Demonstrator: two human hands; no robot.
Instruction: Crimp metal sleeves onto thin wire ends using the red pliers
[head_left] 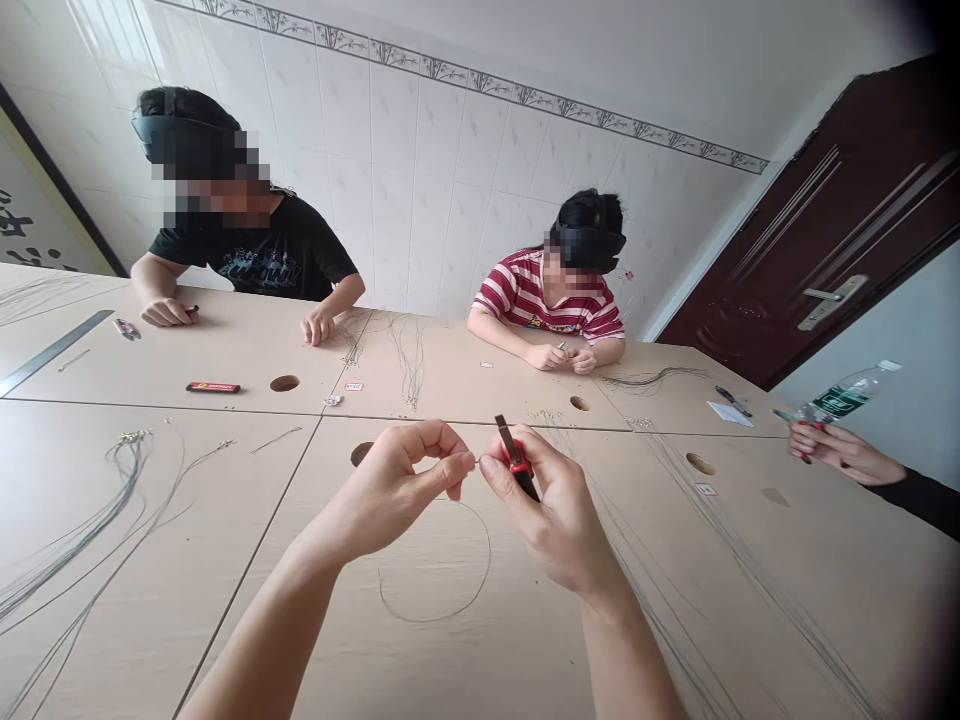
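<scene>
My left hand is closed in a pinch, thumb and forefinger on the end of a thin wire. The wire curls below my hands in a loose loop over the table. In my right hand is a small red-and-black tool with a flat metal tip that points up and away; its exact kind is unclear. My right thumb and fingertips meet close to my left fingertips at the wire's end. What sits between the fingertips is too small to make out.
The jointed tabletop has round holes and wire bundles at left, more wires at right. A red-and-black stick and metal ruler lie across. Two people sit opposite; another person's hand holds a tool near a bottle.
</scene>
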